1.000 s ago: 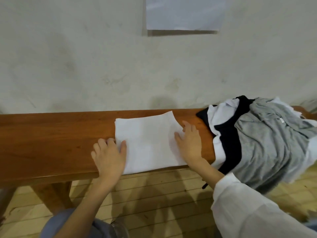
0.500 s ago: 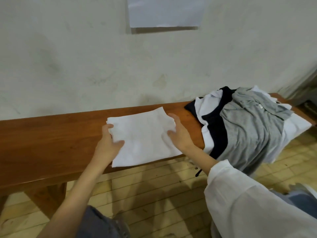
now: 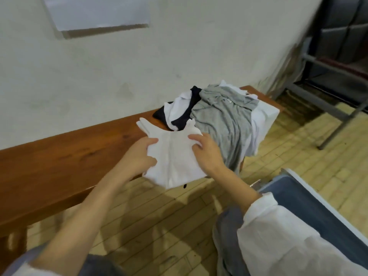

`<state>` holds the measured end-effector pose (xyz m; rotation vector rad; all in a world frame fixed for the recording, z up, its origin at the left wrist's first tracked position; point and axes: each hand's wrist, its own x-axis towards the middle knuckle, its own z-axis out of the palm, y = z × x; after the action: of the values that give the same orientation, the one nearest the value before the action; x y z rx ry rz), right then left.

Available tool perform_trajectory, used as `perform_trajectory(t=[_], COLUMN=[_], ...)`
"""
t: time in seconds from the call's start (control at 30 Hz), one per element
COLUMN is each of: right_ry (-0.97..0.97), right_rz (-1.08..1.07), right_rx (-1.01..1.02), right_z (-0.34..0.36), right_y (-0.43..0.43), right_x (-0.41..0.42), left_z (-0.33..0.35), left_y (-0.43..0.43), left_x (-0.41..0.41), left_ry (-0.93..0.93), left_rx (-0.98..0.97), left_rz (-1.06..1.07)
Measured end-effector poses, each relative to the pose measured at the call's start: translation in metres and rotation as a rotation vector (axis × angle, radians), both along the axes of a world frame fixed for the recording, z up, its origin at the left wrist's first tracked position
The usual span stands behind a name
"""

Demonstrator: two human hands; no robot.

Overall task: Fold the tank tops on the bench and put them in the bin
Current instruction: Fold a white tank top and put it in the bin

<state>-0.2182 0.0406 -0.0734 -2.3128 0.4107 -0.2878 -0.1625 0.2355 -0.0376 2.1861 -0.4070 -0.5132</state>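
Pale plaster wall rises behind a long reddish wooden worktop, and a white sheet of paper hangs on that wall high above the worktop. Both hands hold a folded white tank top over the worktop's near edge, partly out past it above the plank floor; its straps point toward the wall side of the worktop. Whether the cloth touches the wood cannot be told. The left hand grips the garment's left side, thumb laid on top and the fingers tucked under the cloth. The right hand grips the right side, its fingers curled down onto the fabric and bunching it a little. At the worktop's right end lies a loose pile of tank tops, grey on top with dark navy and white under it, spilling over the near edge and the end. The held top's right strap sits just beside this pile. Off the worktop's right end, nearer the person, stands a blue bin with a white rim, partly hidden by a white sleeve. Beyond that end, by the wall, is a grey metal frame.
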Motion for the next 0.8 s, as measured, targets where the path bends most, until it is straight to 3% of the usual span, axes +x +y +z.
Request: perform_trajectory(t=[0.3,0.53,0.8], right_ry=[-0.116,-0.050,0.125], right_rz=[-0.365,-0.606,-0.731], right_rx=[0.143,0.225,0.248], right_z=[-0.006,-0.044,-0.107], right_y=[-0.141,-0.219,-0.249], right_x=[-0.140,-0.253,-0.327], left_z=[-0.001,-0.048,-0.127], left_y=[-0.195,-0.309,-0.366], left_x=[-0.078,-0.148,-0.209], left_ry=[-0.117,-0.054,-0.014], left_rx=[0.074,0.176,0.302], left_rz=[-0.395,-0.602,-0.728])
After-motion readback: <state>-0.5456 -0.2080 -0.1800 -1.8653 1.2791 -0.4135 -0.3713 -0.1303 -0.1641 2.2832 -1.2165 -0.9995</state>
